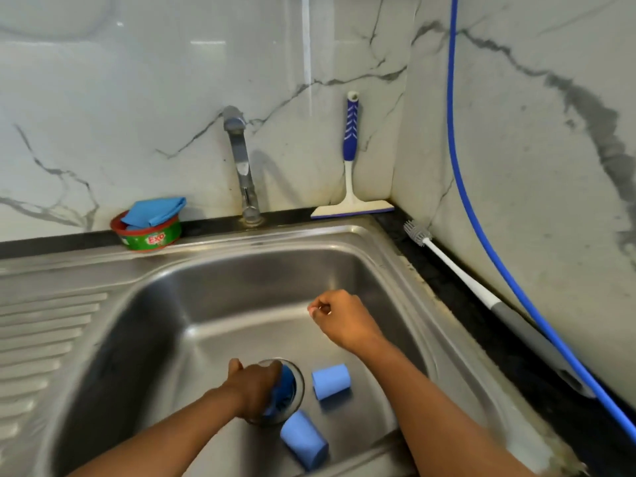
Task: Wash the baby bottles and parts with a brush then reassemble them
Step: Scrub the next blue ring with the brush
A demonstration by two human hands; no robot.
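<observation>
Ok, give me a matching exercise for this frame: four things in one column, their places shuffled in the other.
1 brush
2 squeegee
3 tub
4 left hand

A at the drain, gripping a blue part
B leaning on the wall
C lying on the counter
D on the sink rim, left of the tap

Pairs: 1-C, 2-B, 3-D, 4-A

Back of the sink (261, 270) wide open under the tap (241, 156), but upper blue cap (331, 381) and lower blue cap (303, 439) crowd the drain (300, 390) (left hand (253, 387) gripping a blue part (284, 390) there).
</observation>
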